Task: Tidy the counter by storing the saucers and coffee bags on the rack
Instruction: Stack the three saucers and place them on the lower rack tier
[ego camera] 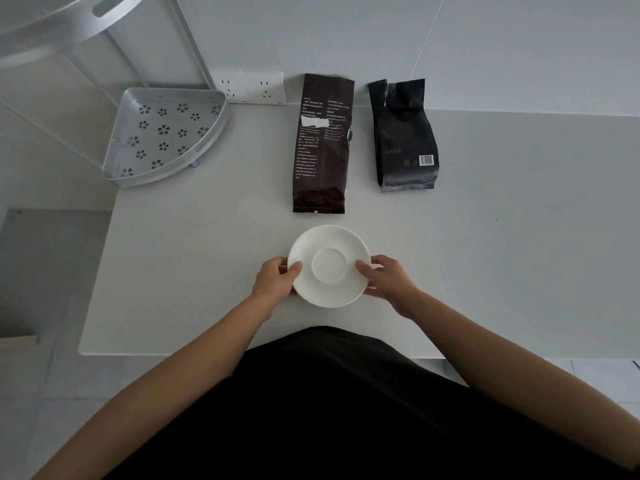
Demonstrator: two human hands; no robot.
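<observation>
A white saucer (329, 251) sits near the front of the white counter (207, 254). My left hand (275, 278) grips its left rim and my right hand (386, 277) grips its right rim, thumbs on top. Whether more saucers lie under it is hidden. Behind the saucer a tall dark brown coffee bag (323, 143) lies flat. To its right lies a shorter black coffee bag (403, 136) with a barcode. The silver corner rack's lower shelf (162, 133), perforated with flower-shaped holes, stands at the counter's back left and holds nothing.
The rack's upper tiers (79, 26) and thin legs rise at the top left. Two wall sockets (249, 86) sit on the wall behind the counter. The counter's left edge drops off to the tiled floor (52, 271).
</observation>
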